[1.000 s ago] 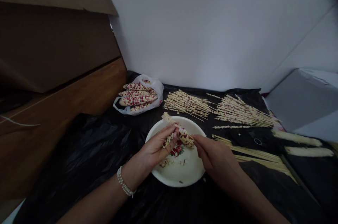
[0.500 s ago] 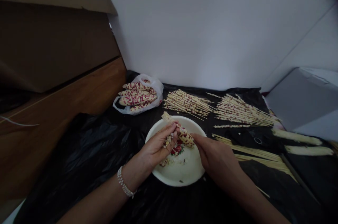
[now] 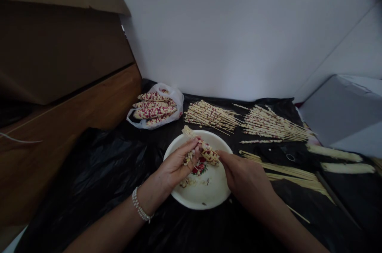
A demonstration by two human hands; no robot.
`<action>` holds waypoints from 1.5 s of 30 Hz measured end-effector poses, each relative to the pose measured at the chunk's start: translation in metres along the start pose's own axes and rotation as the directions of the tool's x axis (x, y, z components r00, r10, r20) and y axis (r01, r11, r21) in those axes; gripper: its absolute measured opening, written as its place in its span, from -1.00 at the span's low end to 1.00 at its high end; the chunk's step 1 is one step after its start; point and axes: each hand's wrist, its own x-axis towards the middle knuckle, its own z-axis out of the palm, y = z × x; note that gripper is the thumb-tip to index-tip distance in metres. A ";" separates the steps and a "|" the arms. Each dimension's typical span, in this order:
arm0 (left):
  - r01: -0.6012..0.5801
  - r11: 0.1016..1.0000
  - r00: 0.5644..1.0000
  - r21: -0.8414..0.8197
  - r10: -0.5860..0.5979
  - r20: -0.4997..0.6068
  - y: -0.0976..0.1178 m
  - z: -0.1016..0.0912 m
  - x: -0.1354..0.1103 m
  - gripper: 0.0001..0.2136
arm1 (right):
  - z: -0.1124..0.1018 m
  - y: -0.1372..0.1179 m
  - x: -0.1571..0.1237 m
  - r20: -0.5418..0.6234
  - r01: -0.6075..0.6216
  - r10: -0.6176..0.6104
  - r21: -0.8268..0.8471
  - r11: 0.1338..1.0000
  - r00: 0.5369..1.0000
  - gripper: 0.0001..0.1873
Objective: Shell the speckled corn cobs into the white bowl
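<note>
Over a white bowl (image 3: 219,193) with a red flower pattern, my left hand (image 3: 180,161) is closed around a corn cob (image 3: 210,154). Yellowish and dark red kernels cover the cob's near end; its far end looks stripped. Loose kernels (image 3: 188,158) are gathered in my left palm, and more lie in the bottom of the bowl. At the near end of the cob, the fingers of my right hand (image 3: 243,171) are closed against it. Whether those fingertips also hold a small kernel or a skewer is hidden.
Whole corn cobs (image 3: 155,113) lie in a white plastic bag (image 3: 178,100). Two piles of kernel-threaded skewers (image 3: 209,115) are at the back. Bare skewers (image 3: 292,177) and two stripped cobs (image 3: 347,168) are on the right. Black plastic sheeting (image 3: 119,173) covers the surface.
Both hands keep almost the same place on the cob, with only slight finger movement. The whole view has shifted a little.
</note>
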 end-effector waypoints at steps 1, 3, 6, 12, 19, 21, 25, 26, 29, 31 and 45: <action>0.000 1.000 1.000 -0.005 0.000 -0.005 0.000 0.000 0.000 -0.60 | 0.000 0.000 0.000 -0.003 0.001 -0.001 -0.008 1.000 1.000 -0.64; 0.003 1.000 1.000 -0.017 -0.003 -0.015 0.000 0.001 0.000 -0.61 | -0.002 -0.001 0.000 0.002 -0.001 0.001 -0.013 1.000 1.000 -0.64; 0.006 1.000 0.999 -0.018 -0.007 -0.040 0.000 0.004 -0.003 -0.64 | -0.005 -0.003 0.000 0.053 -0.026 0.026 -0.005 1.000 0.998 -0.65; -0.007 1.000 0.998 -0.011 0.007 -0.056 0.000 0.008 -0.004 -0.67 | -0.006 -0.003 -0.001 0.076 -0.023 0.024 -0.012 1.000 0.997 -0.65; 0.001 1.000 1.000 -0.027 -0.002 -0.029 -0.001 0.003 -0.001 -0.61 | -0.003 -0.001 -0.002 0.018 0.002 -0.002 -0.030 1.000 1.000 -0.63; 0.000 1.000 1.000 -0.025 -0.001 -0.029 -0.001 0.002 0.000 -0.60 | -0.003 -0.002 -0.002 0.022 0.001 -0.001 -0.045 0.999 1.000 -0.63; -0.024 1.000 0.999 -0.005 0.023 -0.048 -0.002 0.000 0.001 -0.58 | -0.003 -0.002 -0.002 0.024 0.016 -0.014 -0.054 0.998 1.000 -0.63; -0.033 0.999 0.998 0.005 0.033 -0.055 -0.002 -0.001 0.002 -0.58 | -0.003 -0.002 -0.003 0.025 0.013 -0.012 -0.058 0.998 1.000 -0.63; -0.079 0.995 0.993 0.067 0.085 -0.086 -0.002 -0.002 0.001 -0.61 | -0.003 -0.003 -0.004 0.042 0.002 0.001 -0.082 0.997 0.999 -0.63; -0.102 0.990 0.988 0.101 0.113 -0.105 -0.004 0.000 -0.001 -0.66 | -0.002 -0.004 -0.005 0.051 -0.004 0.010 -0.111 0.994 0.999 -0.62; -0.025 0.996 0.998 0.083 0.029 -0.053 -0.005 0.003 -0.004 -0.72 | -0.001 -0.007 -0.005 0.007 0.002 -0.002 -0.112 0.994 1.000 -0.57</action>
